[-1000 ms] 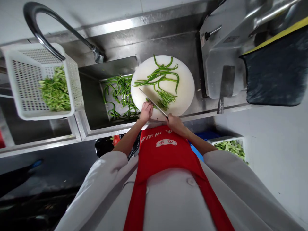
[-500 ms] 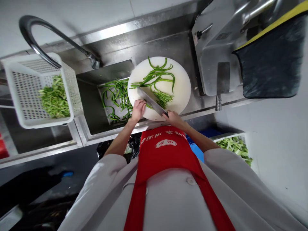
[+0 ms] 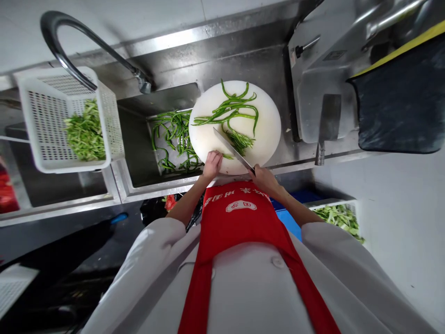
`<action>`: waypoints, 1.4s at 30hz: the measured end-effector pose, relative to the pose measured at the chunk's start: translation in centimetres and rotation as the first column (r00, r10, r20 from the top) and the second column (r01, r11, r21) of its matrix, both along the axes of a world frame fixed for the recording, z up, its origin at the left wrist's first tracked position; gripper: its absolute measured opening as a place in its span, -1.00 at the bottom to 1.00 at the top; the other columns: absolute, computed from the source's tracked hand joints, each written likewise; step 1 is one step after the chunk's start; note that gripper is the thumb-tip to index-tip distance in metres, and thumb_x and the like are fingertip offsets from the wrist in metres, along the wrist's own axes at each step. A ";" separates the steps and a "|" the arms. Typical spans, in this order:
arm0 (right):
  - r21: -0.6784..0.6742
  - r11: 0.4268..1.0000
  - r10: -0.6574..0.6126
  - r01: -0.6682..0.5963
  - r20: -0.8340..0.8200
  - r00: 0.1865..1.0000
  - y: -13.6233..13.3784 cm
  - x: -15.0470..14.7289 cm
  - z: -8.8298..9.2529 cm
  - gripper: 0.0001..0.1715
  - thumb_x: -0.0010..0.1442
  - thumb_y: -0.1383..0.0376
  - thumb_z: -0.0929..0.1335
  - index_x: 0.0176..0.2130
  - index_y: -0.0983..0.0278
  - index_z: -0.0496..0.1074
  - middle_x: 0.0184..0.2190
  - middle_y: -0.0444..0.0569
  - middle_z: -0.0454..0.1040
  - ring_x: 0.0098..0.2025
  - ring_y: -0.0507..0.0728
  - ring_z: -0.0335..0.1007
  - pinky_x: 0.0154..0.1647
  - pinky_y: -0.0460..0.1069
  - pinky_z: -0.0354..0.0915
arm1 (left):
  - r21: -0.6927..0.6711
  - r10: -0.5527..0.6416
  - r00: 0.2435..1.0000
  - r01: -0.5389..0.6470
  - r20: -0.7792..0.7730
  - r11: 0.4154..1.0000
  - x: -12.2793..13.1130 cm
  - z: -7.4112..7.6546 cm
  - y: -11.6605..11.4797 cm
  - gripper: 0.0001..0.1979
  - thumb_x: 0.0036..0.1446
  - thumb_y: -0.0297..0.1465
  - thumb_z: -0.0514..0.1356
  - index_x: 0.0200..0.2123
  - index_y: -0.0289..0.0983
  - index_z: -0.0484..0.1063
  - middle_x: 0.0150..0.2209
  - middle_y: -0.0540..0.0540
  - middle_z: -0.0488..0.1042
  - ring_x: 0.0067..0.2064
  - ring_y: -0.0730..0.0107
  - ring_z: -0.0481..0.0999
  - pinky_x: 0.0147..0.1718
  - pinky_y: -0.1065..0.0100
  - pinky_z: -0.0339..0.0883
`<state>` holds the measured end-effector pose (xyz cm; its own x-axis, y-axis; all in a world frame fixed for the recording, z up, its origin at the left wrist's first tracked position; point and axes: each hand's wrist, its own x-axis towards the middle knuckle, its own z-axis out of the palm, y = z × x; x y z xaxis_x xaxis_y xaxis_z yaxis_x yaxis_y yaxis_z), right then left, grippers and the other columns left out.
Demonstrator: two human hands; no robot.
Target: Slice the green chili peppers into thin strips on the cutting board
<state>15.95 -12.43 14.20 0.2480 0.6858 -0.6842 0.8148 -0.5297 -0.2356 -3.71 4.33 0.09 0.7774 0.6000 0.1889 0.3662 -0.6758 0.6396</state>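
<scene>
On the round white cutting board [image 3: 202, 139], my right hand [image 3: 263, 179] grips the handle of a kitchen knife [image 3: 233, 148], its broad blade slanting up and left. My left hand [image 3: 212, 165] rests at the board's lower left edge, fingers curled together on a green chili pepper [image 3: 227, 157] whose end pokes out beside the blade. What else the fingers cover is hidden. Just right of the blade lies a heap of cut pepper strips [image 3: 241, 141]. Several long whole peppers [image 3: 236, 109] spread over the board's upper part.
More green peppers [image 3: 174, 134] lie in the sink left of the board, below a curved faucet [image 3: 97, 41]. A white basket [image 3: 45, 125] holds chopped greens. To the right, a cleaver [image 3: 329, 118] lies beside a metal machine [image 3: 313, 69]. A crate of leaves [image 3: 339, 218] stands low right.
My left hand and the knife have both shifted right across the board, and the blade now lies closer to the cut heap. The camera view has shifted slightly too.
</scene>
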 end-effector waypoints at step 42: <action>-0.020 0.997 0.068 -0.069 -0.036 0.997 2.5 -0.3 -0.4 -0.45 0.49 0.04 0.03 0.07 0.38 0.29 -0.09 0.28 0.54 -0.03 0.28 0.51 -0.05 0.03 0.29 | -0.076 -0.071 0.997 0.073 0.025 0.994 1.1 0.1 0.8 -0.69 0.41 -0.27 -0.01 -0.05 -0.24 0.48 -0.04 -0.26 0.44 0.05 0.14 0.38 0.07 0.03 0.36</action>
